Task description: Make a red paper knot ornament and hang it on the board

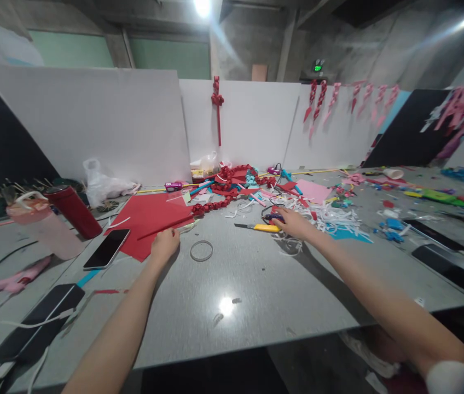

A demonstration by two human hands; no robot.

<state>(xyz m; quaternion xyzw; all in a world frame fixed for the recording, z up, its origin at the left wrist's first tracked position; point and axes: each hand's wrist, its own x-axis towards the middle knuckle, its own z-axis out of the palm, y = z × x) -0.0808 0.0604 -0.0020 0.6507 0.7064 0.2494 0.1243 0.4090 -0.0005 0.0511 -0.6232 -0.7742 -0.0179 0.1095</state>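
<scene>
My left hand (165, 245) rests at the lower right edge of the red paper (150, 216), its fingers curled by a thin red strip (162, 227); what they hold, if anything, is too small to name. Farther right, my right hand (287, 220) has its fingers closed on a small dark object (273, 218) that I cannot make out. Just left of that hand lies a yellow cutter (265, 227) with its blade pointing left. A grey ring (201, 250) sits on the table between my hands. White paper strips (291, 244) lie below my right hand.
On the left are a phone (108, 249), a red flask (74, 210), a pink bottle (47, 227), a pink glue gun (16, 280) and a black power bank (39, 323) with cables. Red paper chains (215, 205) and scraps fill the back. More phones (451, 268) lie at right.
</scene>
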